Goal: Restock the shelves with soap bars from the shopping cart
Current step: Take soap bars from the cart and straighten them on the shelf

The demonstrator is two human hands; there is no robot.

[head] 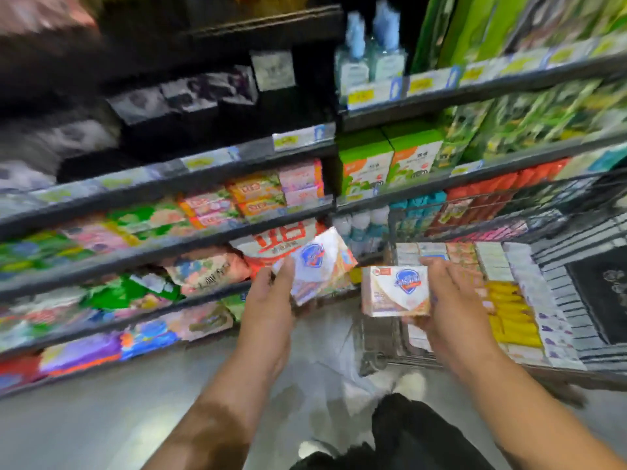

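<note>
My left hand [268, 300] grips a white soap bar box with a blue shield logo [317, 266], tilted, in front of the lower shelves. My right hand [448, 296] holds a second white soap box with the same logo [395, 291] just left of the shopping cart [556, 239]. Inside the cart lie rows of soap bars [512, 310] in white, yellow and pink wrappers. The shelves [190, 242] on the left carry stacked soap boxes [258, 195] in orange, pink and green. The picture is blurred by motion.
Dark shelf rails with price tags [298, 139] run across the view. Green boxes [390, 157] and blue-capped bottles [369, 52] stand on the upper right shelves. Large bagged goods [207, 269] fill the low shelves. Grey floor [101, 418] and my dark trouser leg [417, 432] lie below.
</note>
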